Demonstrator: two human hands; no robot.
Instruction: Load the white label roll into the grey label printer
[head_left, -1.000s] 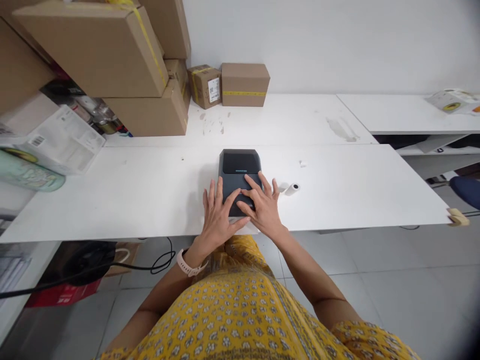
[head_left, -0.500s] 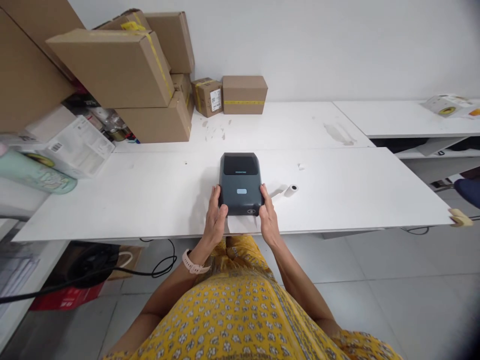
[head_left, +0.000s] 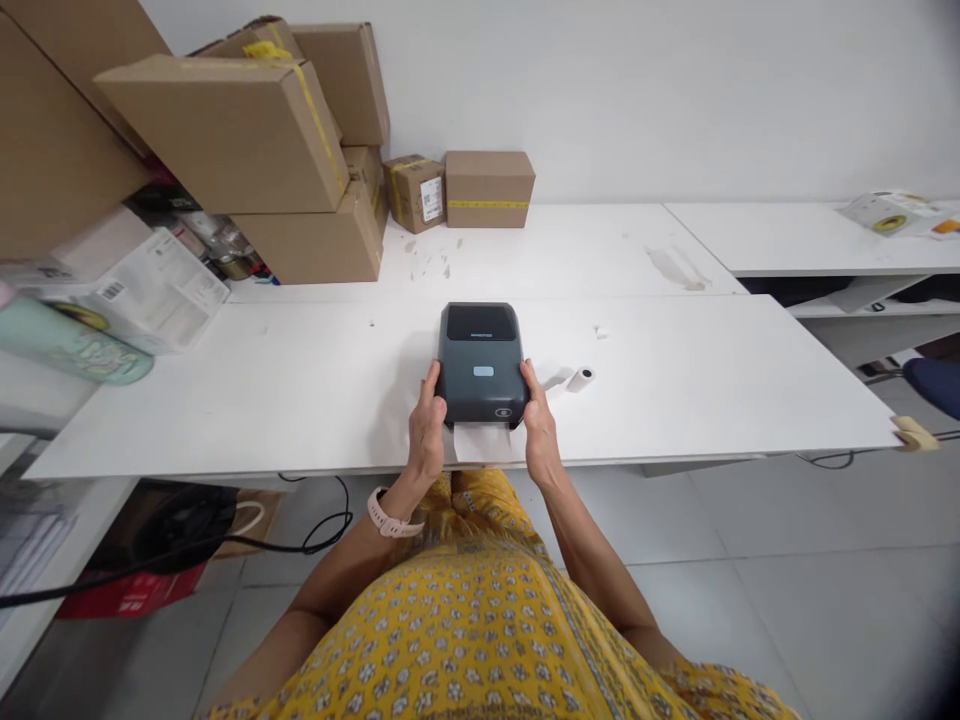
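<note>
A dark grey printer-like device (head_left: 482, 375) with a light blue button is at the middle of the white table (head_left: 675, 380). My left hand (head_left: 427, 425) grips its left side, and my right hand (head_left: 538, 425) grips its right side. White paper (head_left: 482, 442) shows under the device's near edge, between my hands. Just right of the device lies a small white paper roll (head_left: 581, 379), its loose end reaching toward my right hand. The underside of the device is hidden.
Cardboard boxes (head_left: 225, 130) are stacked at the back left, with a smaller box (head_left: 490, 190) near the wall. A green bottle (head_left: 90, 340) and a clear plastic box (head_left: 165, 290) are at the left. A small white scrap (head_left: 600, 332) lies behind the roll.
The device's front has risen or tilted up slightly between my hands, and more of the white paper below it shows. Both hands have shifted slightly with it.
</note>
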